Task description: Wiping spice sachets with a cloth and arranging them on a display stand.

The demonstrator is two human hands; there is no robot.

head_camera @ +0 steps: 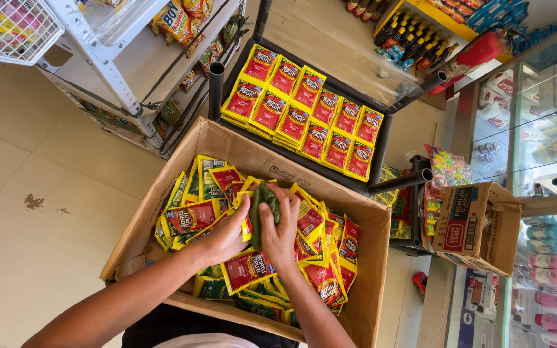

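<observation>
An open cardboard box [369,283] in front of me is full of several yellow-and-red sachets [191,218], with some green ones [214,288] near the bottom. My left hand [227,235] and my right hand [283,229] are both inside the box. Together they grip an upright stack of sachets [260,212], seen edge-on with a dark green side. Beyond the box, a black shelf tray [381,151] holds neat rows of the same yellow-and-red sachets [304,116].
A white metal rack [107,61] with snack packets stands at upper left, with a white wire basket [11,29] on it. A smaller cardboard box [478,225] sits at right beside a glass cabinet [536,148]. Dark bottles [410,42] line a yellow shelf above. Beige tile floor [33,212] lies left.
</observation>
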